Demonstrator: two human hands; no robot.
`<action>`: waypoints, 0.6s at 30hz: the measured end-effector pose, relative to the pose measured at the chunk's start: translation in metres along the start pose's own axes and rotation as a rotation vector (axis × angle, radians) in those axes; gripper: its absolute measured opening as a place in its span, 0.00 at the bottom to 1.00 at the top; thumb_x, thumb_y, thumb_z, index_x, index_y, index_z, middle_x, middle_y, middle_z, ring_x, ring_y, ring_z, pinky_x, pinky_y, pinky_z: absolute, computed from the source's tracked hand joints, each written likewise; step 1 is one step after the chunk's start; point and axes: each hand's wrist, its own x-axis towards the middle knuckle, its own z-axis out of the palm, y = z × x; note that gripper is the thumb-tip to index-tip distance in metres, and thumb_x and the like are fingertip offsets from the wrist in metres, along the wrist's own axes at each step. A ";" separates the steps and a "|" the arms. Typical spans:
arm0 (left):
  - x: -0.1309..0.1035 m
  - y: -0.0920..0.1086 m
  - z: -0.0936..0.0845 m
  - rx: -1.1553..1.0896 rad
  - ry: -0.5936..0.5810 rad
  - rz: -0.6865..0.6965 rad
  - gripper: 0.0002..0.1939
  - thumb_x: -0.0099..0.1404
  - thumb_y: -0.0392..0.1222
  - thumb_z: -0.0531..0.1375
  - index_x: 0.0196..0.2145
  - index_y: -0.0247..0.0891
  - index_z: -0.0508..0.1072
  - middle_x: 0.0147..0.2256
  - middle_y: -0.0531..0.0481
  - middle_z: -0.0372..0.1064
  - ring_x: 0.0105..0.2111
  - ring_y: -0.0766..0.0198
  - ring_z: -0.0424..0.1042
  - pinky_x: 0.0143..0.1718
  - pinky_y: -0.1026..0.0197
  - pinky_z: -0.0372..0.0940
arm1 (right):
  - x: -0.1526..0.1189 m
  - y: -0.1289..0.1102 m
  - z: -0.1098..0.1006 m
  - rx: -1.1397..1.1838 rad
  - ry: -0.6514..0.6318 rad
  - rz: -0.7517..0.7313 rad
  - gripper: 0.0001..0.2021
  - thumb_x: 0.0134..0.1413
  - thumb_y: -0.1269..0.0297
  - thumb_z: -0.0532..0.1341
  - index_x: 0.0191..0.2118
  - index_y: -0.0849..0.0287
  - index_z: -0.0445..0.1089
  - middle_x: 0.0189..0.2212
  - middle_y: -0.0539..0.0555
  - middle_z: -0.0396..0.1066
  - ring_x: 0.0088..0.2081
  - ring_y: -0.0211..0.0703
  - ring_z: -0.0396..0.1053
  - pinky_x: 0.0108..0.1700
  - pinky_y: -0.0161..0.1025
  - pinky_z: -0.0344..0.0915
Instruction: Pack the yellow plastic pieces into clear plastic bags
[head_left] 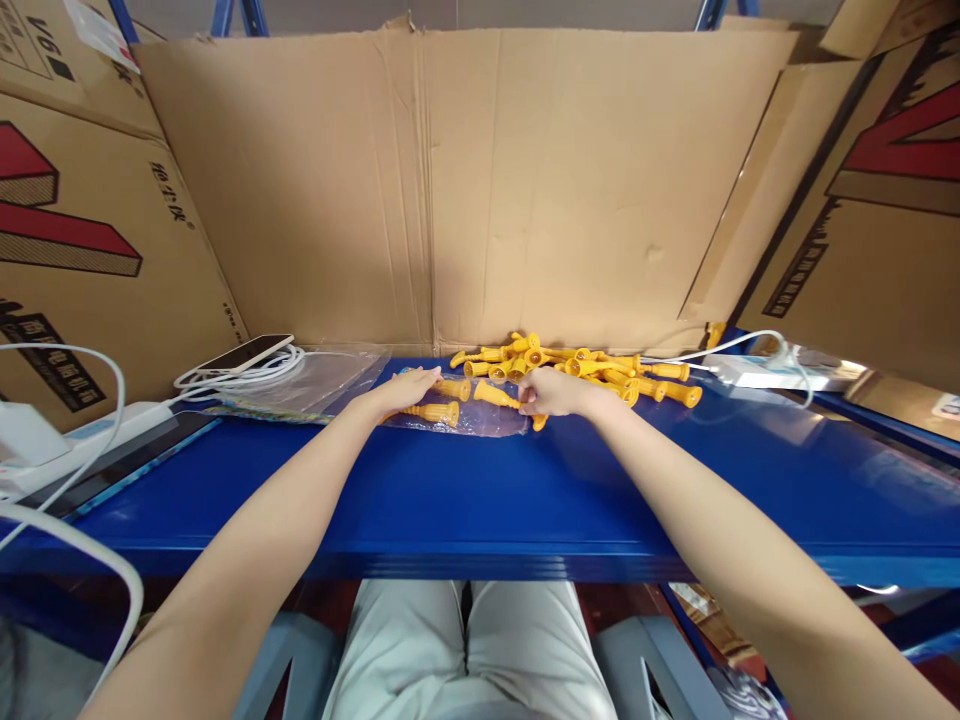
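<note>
yellow piece (495,395) in r hand (546,392); l hand (409,390) on clear bag (487,422).

Two bare forearms reach up from the lower corners, left hand (407,390) flattened, right hand (553,391) curled, near centre.

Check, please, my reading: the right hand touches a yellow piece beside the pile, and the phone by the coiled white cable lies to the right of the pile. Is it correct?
Not quite: the head view shows the phone by the coiled white cable to the left of the pile. The right hand does touch a yellow piece beside the pile.
</note>
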 end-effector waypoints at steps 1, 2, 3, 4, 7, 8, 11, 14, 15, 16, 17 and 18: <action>0.000 -0.001 0.001 -0.051 0.011 0.018 0.36 0.64 0.62 0.35 0.51 0.39 0.70 0.58 0.44 0.61 0.59 0.52 0.56 0.60 0.51 0.45 | -0.001 -0.002 0.000 -0.024 0.037 0.002 0.02 0.43 0.72 0.61 0.25 0.61 0.71 0.24 0.54 0.72 0.27 0.43 0.69 0.30 0.37 0.62; -0.001 -0.001 0.001 -0.098 0.016 0.039 0.35 0.64 0.63 0.36 0.49 0.39 0.71 0.56 0.45 0.63 0.56 0.52 0.60 0.59 0.53 0.49 | -0.001 -0.004 -0.001 -0.054 0.087 0.006 0.04 0.44 0.72 0.60 0.25 0.60 0.71 0.24 0.54 0.71 0.28 0.43 0.69 0.30 0.37 0.61; -0.001 -0.002 0.001 -0.133 0.015 0.056 0.35 0.64 0.63 0.37 0.47 0.39 0.71 0.54 0.45 0.65 0.54 0.53 0.62 0.57 0.55 0.52 | -0.002 -0.006 -0.001 -0.084 0.125 0.007 0.05 0.44 0.73 0.59 0.24 0.60 0.71 0.24 0.53 0.71 0.28 0.43 0.69 0.30 0.37 0.61; -0.001 -0.002 0.001 -0.155 0.013 0.067 0.35 0.63 0.63 0.37 0.46 0.38 0.72 0.53 0.45 0.67 0.52 0.53 0.63 0.56 0.56 0.54 | -0.002 -0.009 -0.002 -0.103 0.140 0.008 0.05 0.44 0.72 0.59 0.24 0.60 0.71 0.24 0.53 0.71 0.28 0.43 0.69 0.30 0.37 0.61; -0.002 -0.002 0.000 -0.148 0.008 0.075 0.34 0.63 0.63 0.38 0.45 0.38 0.72 0.51 0.45 0.68 0.51 0.54 0.64 0.55 0.56 0.54 | -0.005 -0.017 -0.001 -0.102 0.023 0.004 0.06 0.47 0.64 0.60 0.25 0.59 0.72 0.23 0.53 0.71 0.27 0.43 0.69 0.29 0.37 0.61; -0.001 -0.001 0.000 -0.141 0.007 0.074 0.33 0.64 0.63 0.38 0.45 0.38 0.72 0.51 0.46 0.68 0.51 0.54 0.64 0.55 0.56 0.54 | -0.005 -0.019 -0.001 -0.107 -0.026 0.009 0.07 0.47 0.62 0.61 0.25 0.59 0.72 0.22 0.54 0.71 0.26 0.43 0.69 0.28 0.37 0.61; 0.001 -0.003 0.001 -0.136 0.013 0.069 0.34 0.64 0.62 0.38 0.45 0.36 0.72 0.51 0.44 0.67 0.51 0.54 0.64 0.55 0.57 0.54 | -0.006 -0.025 0.002 -0.197 -0.025 0.029 0.07 0.47 0.64 0.60 0.25 0.60 0.72 0.24 0.56 0.72 0.28 0.46 0.70 0.29 0.38 0.61; 0.005 -0.008 0.004 -0.173 0.039 0.050 0.34 0.64 0.62 0.39 0.44 0.35 0.73 0.50 0.42 0.69 0.51 0.53 0.64 0.55 0.56 0.55 | -0.005 -0.028 0.004 -0.280 0.066 0.038 0.07 0.48 0.67 0.58 0.27 0.61 0.73 0.28 0.60 0.73 0.32 0.51 0.72 0.31 0.40 0.62; 0.006 -0.010 0.005 -0.191 0.045 0.043 0.34 0.63 0.63 0.39 0.43 0.35 0.73 0.50 0.43 0.69 0.51 0.53 0.64 0.55 0.56 0.55 | -0.005 -0.029 0.004 -0.291 0.092 0.038 0.07 0.48 0.67 0.57 0.28 0.62 0.73 0.29 0.61 0.74 0.33 0.52 0.72 0.32 0.40 0.62; 0.007 -0.011 0.006 -0.209 0.048 0.037 0.34 0.63 0.64 0.39 0.43 0.36 0.73 0.51 0.43 0.68 0.52 0.54 0.64 0.55 0.57 0.55 | -0.004 -0.030 0.005 -0.293 0.116 0.038 0.08 0.49 0.67 0.57 0.29 0.62 0.73 0.30 0.61 0.74 0.34 0.53 0.72 0.33 0.40 0.63; 0.008 -0.013 0.006 -0.224 0.047 0.033 0.34 0.63 0.64 0.39 0.42 0.36 0.74 0.51 0.44 0.68 0.52 0.54 0.64 0.55 0.57 0.55 | -0.004 -0.030 0.005 -0.292 0.139 0.034 0.09 0.50 0.67 0.56 0.31 0.62 0.74 0.31 0.62 0.74 0.35 0.54 0.72 0.34 0.41 0.63; 0.008 -0.014 0.006 -0.232 0.043 0.030 0.34 0.63 0.64 0.39 0.41 0.37 0.74 0.52 0.44 0.68 0.52 0.54 0.64 0.54 0.57 0.55 | -0.004 -0.031 0.006 -0.290 0.161 0.031 0.10 0.51 0.67 0.55 0.32 0.62 0.74 0.32 0.62 0.74 0.36 0.54 0.72 0.34 0.41 0.63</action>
